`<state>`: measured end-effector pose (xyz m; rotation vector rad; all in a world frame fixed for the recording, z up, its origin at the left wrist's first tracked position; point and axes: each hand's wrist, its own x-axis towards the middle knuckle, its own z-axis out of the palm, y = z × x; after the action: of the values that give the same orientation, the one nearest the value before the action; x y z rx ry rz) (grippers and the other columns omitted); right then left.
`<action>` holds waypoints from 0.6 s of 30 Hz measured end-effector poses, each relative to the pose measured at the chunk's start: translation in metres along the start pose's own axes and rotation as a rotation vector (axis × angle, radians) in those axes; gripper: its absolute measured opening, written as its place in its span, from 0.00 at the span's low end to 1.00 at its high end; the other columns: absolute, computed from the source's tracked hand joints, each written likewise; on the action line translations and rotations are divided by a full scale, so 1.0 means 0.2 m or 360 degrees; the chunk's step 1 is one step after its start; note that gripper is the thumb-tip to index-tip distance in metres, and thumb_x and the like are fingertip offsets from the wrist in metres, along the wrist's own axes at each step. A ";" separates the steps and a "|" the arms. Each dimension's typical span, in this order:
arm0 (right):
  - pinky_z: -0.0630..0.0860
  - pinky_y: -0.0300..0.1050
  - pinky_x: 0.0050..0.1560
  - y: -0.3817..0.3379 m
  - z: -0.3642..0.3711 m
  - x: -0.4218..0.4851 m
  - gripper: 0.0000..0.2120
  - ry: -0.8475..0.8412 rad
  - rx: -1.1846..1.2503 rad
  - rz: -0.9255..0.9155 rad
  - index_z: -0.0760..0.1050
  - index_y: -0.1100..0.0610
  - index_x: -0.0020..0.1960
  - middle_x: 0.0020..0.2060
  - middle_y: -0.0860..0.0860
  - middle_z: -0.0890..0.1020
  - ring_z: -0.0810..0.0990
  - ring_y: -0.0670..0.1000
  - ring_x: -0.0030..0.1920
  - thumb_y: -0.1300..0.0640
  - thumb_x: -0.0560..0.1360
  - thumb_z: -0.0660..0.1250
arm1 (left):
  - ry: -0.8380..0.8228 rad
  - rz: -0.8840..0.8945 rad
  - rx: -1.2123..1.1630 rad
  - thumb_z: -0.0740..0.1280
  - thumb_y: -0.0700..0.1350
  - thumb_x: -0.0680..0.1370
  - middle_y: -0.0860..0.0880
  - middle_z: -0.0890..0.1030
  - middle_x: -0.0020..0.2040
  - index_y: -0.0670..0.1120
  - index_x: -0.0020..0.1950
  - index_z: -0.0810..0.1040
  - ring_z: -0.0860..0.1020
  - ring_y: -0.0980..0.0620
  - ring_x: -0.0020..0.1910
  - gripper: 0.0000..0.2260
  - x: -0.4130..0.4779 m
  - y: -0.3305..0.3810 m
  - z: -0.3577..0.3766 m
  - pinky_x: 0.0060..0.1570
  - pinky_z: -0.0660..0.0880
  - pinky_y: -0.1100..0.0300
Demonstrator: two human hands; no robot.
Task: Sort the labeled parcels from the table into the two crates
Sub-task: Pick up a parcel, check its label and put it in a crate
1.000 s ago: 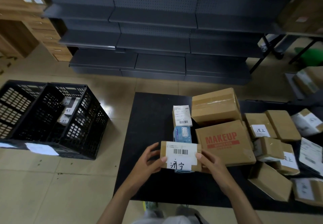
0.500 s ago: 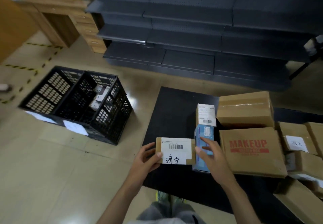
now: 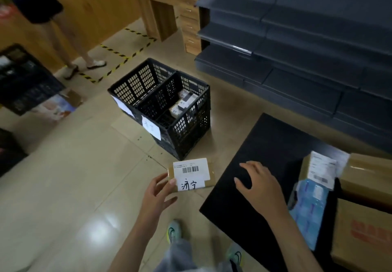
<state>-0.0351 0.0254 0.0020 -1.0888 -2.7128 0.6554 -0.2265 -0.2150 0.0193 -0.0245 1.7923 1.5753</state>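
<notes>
My left hand [image 3: 158, 195] pinches a small brown parcel [image 3: 192, 175] with a barcode label and a handwritten tag, held over the floor left of the black table [image 3: 273, 150]. My right hand [image 3: 257, 185] hovers open above the table's left part, holding nothing. Two black lattice crates stand side by side on the floor ahead: the left crate [image 3: 135, 84] looks empty, the right crate [image 3: 186, 121] holds a few small labelled boxes. More parcels lie at the table's right: a labelled box [image 3: 321, 171], a blue packet [image 3: 307, 210] and large cartons [image 3: 364, 235].
Dark grey shelving [image 3: 307, 38] runs behind the table. A wooden desk [image 3: 167, 6] stands beyond the crates. Another person's legs [image 3: 70, 44] stand at the far left near yellow-black floor tape. A further black crate [image 3: 23, 80] sits at the left edge. My shoes [image 3: 174, 230] are below.
My view has swung left toward the crates. My right hand has let go of the parcel, which my left hand alone has carried off the table's edge over the floor.
</notes>
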 end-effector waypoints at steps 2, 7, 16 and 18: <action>0.76 0.49 0.58 -0.15 0.05 0.10 0.23 -0.0046 -0.0022 -0.0066 0.76 0.51 0.68 0.65 0.45 0.76 0.76 0.50 0.62 0.41 0.78 0.68 | 0.0063 0.0005 -0.0074 0.75 0.51 0.74 0.47 0.87 0.57 0.49 0.67 0.78 0.85 0.46 0.59 0.22 0.07 0.03 -0.14 0.60 0.81 0.41; 0.76 0.48 0.58 -0.58 0.22 0.36 0.24 -0.0101 -0.0012 -0.0174 0.76 0.52 0.69 0.62 0.46 0.77 0.77 0.50 0.62 0.42 0.77 0.67 | 0.0155 -0.0004 -0.0174 0.76 0.51 0.75 0.48 0.88 0.55 0.49 0.67 0.78 0.85 0.47 0.59 0.22 0.32 0.12 -0.54 0.60 0.81 0.42; 0.76 0.48 0.61 -1.22 0.43 0.80 0.23 -0.0192 0.0012 -0.0145 0.73 0.48 0.72 0.68 0.44 0.73 0.75 0.48 0.66 0.41 0.80 0.65 | 0.0245 0.0000 -0.0205 0.77 0.53 0.76 0.49 0.87 0.58 0.51 0.69 0.75 0.85 0.51 0.58 0.23 0.84 0.40 -1.09 0.61 0.81 0.43; 0.76 0.48 0.62 -1.28 0.48 0.90 0.24 -0.0221 0.0021 -0.0142 0.73 0.48 0.72 0.68 0.44 0.73 0.75 0.48 0.66 0.40 0.80 0.65 | 0.0242 0.0000 -0.0209 0.77 0.53 0.77 0.49 0.86 0.59 0.51 0.68 0.75 0.85 0.51 0.58 0.23 0.97 0.46 -1.14 0.61 0.81 0.44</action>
<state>-0.3527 -0.0480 0.0252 -0.9461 -2.8496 0.7597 -0.5249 -0.3040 -0.0092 -0.2122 1.7994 1.7290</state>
